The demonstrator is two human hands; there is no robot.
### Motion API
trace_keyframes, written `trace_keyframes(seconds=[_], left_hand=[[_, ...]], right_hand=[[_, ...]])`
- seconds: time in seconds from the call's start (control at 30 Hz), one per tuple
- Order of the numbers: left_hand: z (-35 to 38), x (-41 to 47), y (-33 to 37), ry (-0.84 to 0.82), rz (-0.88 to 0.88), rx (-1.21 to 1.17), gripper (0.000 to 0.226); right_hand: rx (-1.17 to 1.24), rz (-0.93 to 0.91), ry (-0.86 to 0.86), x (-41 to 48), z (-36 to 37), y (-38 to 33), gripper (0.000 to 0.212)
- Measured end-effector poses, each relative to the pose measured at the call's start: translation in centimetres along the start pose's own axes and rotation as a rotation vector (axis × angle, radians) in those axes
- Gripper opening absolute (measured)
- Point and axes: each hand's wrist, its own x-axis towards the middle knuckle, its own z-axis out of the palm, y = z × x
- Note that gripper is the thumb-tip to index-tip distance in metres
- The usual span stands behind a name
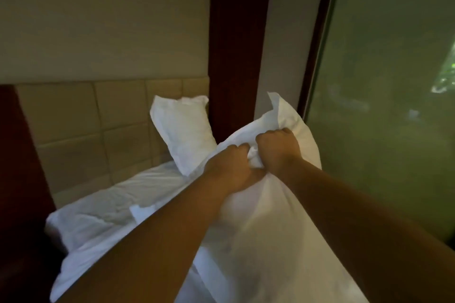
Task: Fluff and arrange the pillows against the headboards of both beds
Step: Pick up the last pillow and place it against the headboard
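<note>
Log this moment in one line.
left hand: grips held pillow | right hand: grips held pillow | second pillow: leans on headboard

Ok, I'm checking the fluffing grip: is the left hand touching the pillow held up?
Touching. The head view shows the left hand clenching a fold of the held pillow, fingers curled into the fabric.

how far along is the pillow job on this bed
Done: the first pillow stands tilted against the padded headboard. In hand: the left hand and right hand both grip a second pillow by bunched fabric, held off the bed. Left: setting it against the headboard. Only one bed shows, so the other cannot be judged.
</note>
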Motion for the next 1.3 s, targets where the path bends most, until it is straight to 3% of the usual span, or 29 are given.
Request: trace_keyframes(seconds=[0.1,0.17,0.23,0.3,0.4,0.47,0.6,0.73,0.8,0.83,0.9,0.97,1.0,1.07,1.17,1.3], left_hand=[[-4.6,0.5,-4.6,0.067,-0.027,0.082,0.055],[-7.1,1.5,-7.8,-0.011,-0.080,0.149,0.057],[-9.0,1.9,-10.9,-0.135,-0.180,0.142,0.075],[-9.6,1.4,-14.9,-0.106,-0.205,0.195,0.082],[-8.6,-0.6,-21.7,-0.037,-0.188,0.153,0.064],[-6.9,-1.6,-25.3,-0.105,-0.196,0.122,0.053],[-2.9,-2.3,-29.0,-0.154,-0.241,0.077,0.051],[-0.7,-2.4,-31.1,-0.053,-0.183,0.022,0.048],[0.3,-1.9,-32.4,0.094,-0.074,0.078,0.040],[0.5,-1.8,-32.8,0.082,-0.061,0.106,0.037],[1.6,-0.9,-33.8,0.043,-0.085,0.059,0.035],[2.2,-0.1,-33.8,0.122,0.012,0.198,0.033],[1.8,0.6,-33.6,0.084,0.012,0.191,0.029],[1.8,3.3,-34.2,-0.028,-0.027,0.211,0.029],[0.1,7.2,-35.2,-0.185,-0.169,0.170,0.040],[-4.0,12.7,-36.6,-0.019,-0.149,0.181,0.037]], right_hand=[[0.100,0.042,0.100,2.4,-3.2,-4.3,0.032],[0.181,0.065,0.112,3.5,-5.2,-8.1,0.029],[0.249,0.111,0.111,4.8,-5.9,-11.8,0.024],[0.311,0.145,0.072,6.3,-5.8,-15.5,0.023],[0.362,0.147,-0.133,7.7,-4.4,-21.1,0.036],[0.329,0.098,-0.193,7.5,-2.4,-24.6,0.037],[0.268,-0.030,-0.092,6.7,0.0,-27.9,0.025],[0.274,-0.276,-0.034,7.9,0.9,-27.8,0.021],[0.320,-0.386,0.078,8.5,2.4,-27.8,0.017],[0.357,-0.416,0.118,9.0,3.7,-27.8,0.016],[0.419,-0.415,0.091,10.7,7.0,-27.8,0.018],[0.380,-0.445,-0.009,12.0,8.2,-28.5,0.020],[0.378,-0.466,-0.074,13.0,9.5,-28.6,0.028],[0.306,-0.503,-0.187,14.9,9.7,-29.0,0.015],[0.323,-0.511,0.005,18.2,9.0,-29.7,0.014],[0.303,-0.452,0.214,25.4,6.4,-30.0,0.029]])
